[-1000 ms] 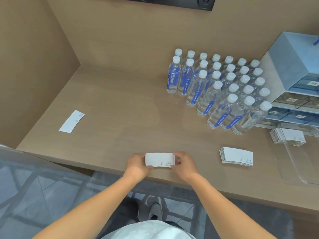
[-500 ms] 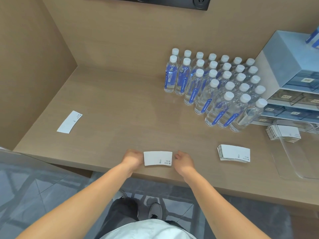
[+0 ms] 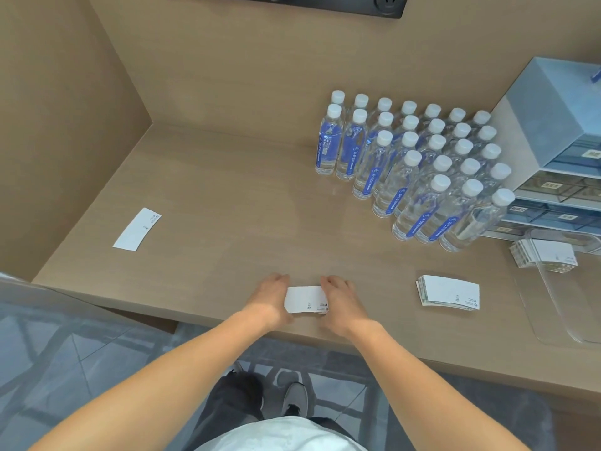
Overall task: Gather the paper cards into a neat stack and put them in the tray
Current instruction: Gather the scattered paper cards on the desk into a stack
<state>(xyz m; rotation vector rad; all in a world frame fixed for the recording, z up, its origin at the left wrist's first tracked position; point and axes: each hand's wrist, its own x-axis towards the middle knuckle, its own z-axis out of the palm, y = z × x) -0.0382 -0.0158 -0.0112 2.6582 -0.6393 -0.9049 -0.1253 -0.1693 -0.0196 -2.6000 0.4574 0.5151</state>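
- Two hands, left hand [image 3: 271, 296] and right hand [image 3: 340, 299], grip pinching card stack [image 3: 306, 299] at near tabletop [image 3: 227, 190] edge.
- Tray [image 3: 553, 307] well apart, rightward.
- Risk: uneven squeeze fanning cards over edge.

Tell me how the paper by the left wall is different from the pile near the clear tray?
The lone card is a single flat sheet; the loose pile is many cards stacked, edges fanned at its left side. The lone card lies slanted, far left near the wall; the loose pile lies nearly level, on the right beside the clear tray. Neither is being touched. Both are white with small print at one end.
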